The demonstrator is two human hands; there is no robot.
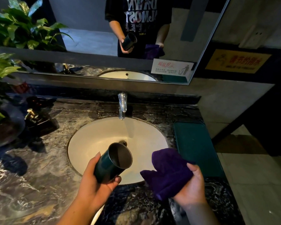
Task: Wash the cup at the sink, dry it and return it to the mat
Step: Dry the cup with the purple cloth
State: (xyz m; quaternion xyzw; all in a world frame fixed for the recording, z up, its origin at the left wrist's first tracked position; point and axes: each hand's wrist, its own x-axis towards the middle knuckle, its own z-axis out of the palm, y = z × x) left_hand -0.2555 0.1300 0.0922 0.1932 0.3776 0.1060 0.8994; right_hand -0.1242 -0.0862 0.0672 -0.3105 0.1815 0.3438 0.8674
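From the head camera, the cup (113,161), a dark green metal tumbler, is held over the near-left part of the white sink (91,138), tilted so that its long axis runs from lower left up to the right and away; its open mouth faces up-right toward the tap and shows a bare steel inside. The left hand (94,181) is closed around the lower part of the cup's body, with the thumb lying along the upper left side and the fingertips curling under near the base. Just right of the cup and apart from it, the right hand (191,187) grips a bunched purple cloth (167,172), thumb on top, so that the cloth spills up and leftward over the sink's near-right rim. A chrome tap (122,105) stands at the back of the sink, and a thin stream of water runs from it into the basin, beyond the cup and clear of it. The dark marbled surface (39,168) surrounds the sink; a green mat (196,146) lies on it to the right, just beyond the cloth, with nothing on it. On the left stand a soap dispenser (33,116) and a leafy potted plant (0,73). The mirror (91,38) above repeats the cup, the cloth and both hands.
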